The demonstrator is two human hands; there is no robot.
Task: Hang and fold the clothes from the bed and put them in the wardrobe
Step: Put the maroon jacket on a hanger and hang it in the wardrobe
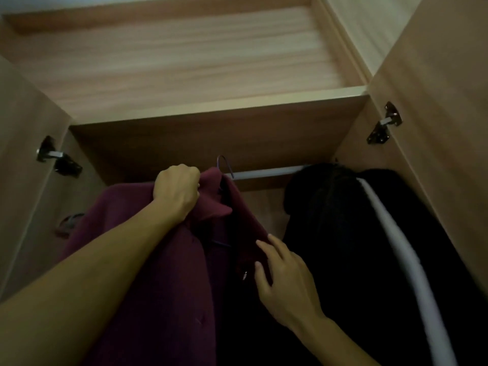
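The left hand [177,192] grips the collar of a dark red coat [148,273] and holds it up high, likely so the thin metal hook of the hanger [224,165] can catch on the pale round rail [266,171] in the wardrobe [435,107]. The right hand [285,281] has loose, spread fingers that rest on the coat's front edge to keep it steady. The coat looks thick, soft and fuzzy. Beside it hang dark clothes [330,233] with a smooth white stripe [401,254]. The shelf [200,70] above is pale wood with long lines.
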